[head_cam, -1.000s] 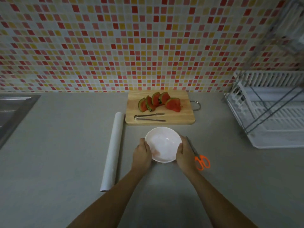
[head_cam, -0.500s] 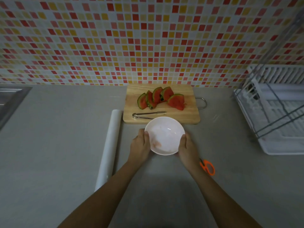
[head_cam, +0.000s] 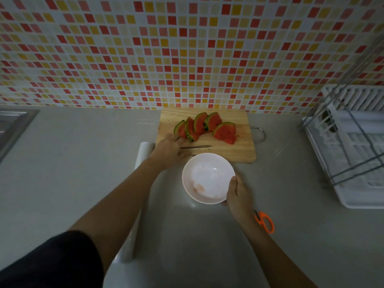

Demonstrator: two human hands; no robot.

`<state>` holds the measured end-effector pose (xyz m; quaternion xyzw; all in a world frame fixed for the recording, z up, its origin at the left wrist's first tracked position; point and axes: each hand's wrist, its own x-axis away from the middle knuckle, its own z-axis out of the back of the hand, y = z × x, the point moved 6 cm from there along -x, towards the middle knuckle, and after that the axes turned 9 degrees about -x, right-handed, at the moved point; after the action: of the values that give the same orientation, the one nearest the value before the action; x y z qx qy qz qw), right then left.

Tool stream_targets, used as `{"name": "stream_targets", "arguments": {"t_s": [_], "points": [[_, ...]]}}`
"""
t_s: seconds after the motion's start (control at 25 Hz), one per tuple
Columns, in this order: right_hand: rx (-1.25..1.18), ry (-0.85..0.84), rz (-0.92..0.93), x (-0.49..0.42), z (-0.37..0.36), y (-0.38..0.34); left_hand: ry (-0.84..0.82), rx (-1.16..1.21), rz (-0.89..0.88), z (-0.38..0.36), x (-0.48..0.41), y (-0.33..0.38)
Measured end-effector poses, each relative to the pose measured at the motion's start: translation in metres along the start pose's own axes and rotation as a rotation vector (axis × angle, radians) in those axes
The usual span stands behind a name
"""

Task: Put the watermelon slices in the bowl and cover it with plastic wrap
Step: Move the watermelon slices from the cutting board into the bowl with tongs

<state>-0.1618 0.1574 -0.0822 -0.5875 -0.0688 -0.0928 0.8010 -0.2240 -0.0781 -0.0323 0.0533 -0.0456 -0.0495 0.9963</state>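
Five red, green-rinded watermelon slices [head_cam: 225, 133] lie fanned on the pale wooden cutting board [head_cam: 239, 151], which sits against the mosaic-tiled wall [head_cam: 187, 48]; none of them is in the bowl. Your left hand [head_cam: 169, 149] is over the board's near left corner, its fingertips right beside the leftmost slice, and it covers one end of the thin metal tongs [head_cam: 196, 146]. I cannot tell whether it grips the tongs or touches the slice. Your right hand [head_cam: 239, 194] holds the round white bowl [head_cam: 205, 171] at its near right rim, thumb on the edge and fingers curled under it. The bowl stands on the grey counter [head_cam: 72, 163] just in front of the board, with a pinkish smear inside. A white roll of plastic wrap [head_cam: 145, 149] lies left of the bowl, mostly hidden under your left forearm. Orange-handled scissors [head_cam: 265, 222] lie beside your right wrist. A white dish rack [head_cam: 353, 163] stands at the far right, and a steel sink [head_cam: 10, 125] shows at the left edge.
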Motion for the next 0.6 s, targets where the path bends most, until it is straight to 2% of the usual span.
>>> {"name": "stream_targets", "arguments": {"t_s": [0.16, 0.4, 0.48, 0.6], "points": [[0.005, -0.02, -0.029, 0.001, 0.0, 0.002, -0.124, -0.201, -0.057, -0.013, -0.013, -0.003], [-0.006, -0.022, -0.053, 0.002, 0.0, 0.004, -0.089, -0.306, -0.006, -0.009, -0.007, -0.004], [-0.005, -0.021, -0.059, 0.003, 0.0, 0.004, -0.115, -0.109, 0.019, -0.004, -0.002, -0.009], [-0.014, -0.029, -0.068, 0.003, 0.001, 0.006, -0.151, 0.41, 0.074, 0.007, -0.001, -0.006]]}}
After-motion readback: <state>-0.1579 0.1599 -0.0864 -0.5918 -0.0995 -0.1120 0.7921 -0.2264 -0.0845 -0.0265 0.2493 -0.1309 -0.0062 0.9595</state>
